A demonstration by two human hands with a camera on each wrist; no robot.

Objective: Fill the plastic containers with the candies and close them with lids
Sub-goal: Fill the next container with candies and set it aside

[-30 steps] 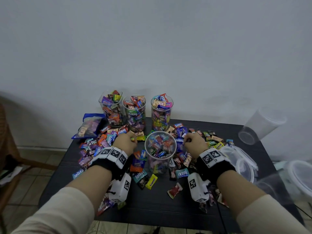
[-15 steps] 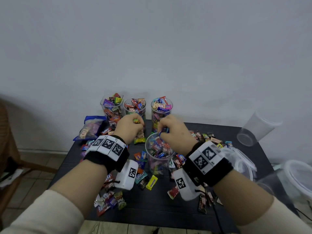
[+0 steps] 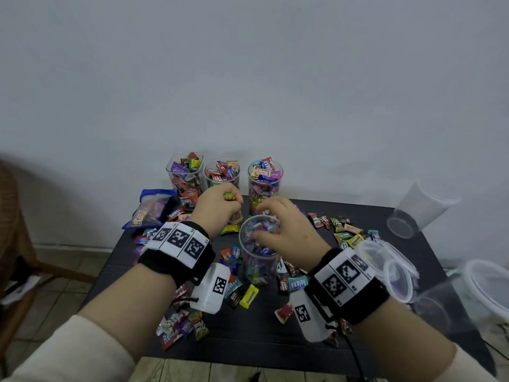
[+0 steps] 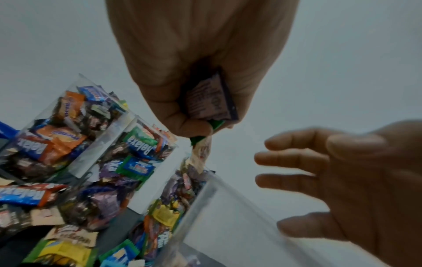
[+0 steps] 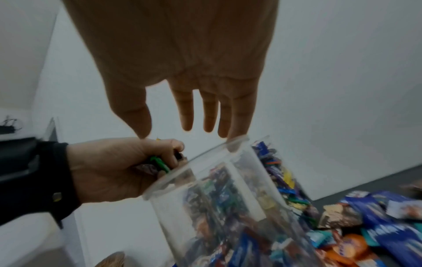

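The open cup [image 3: 259, 252] stands upright mid-counter [image 3: 275, 340]. The left hand [image 3: 217, 209], fisted round candies [image 4: 209, 101], hangs just beside its rim at ten o'clock, nearer for the drop. The right hand [image 3: 286, 230], fingers spread and empty, hovers over the mouth.

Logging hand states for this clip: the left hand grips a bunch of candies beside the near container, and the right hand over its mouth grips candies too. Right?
Not quite. The right hand is open and holds nothing over the near container, as the right wrist view shows. The left hand does grip candies.
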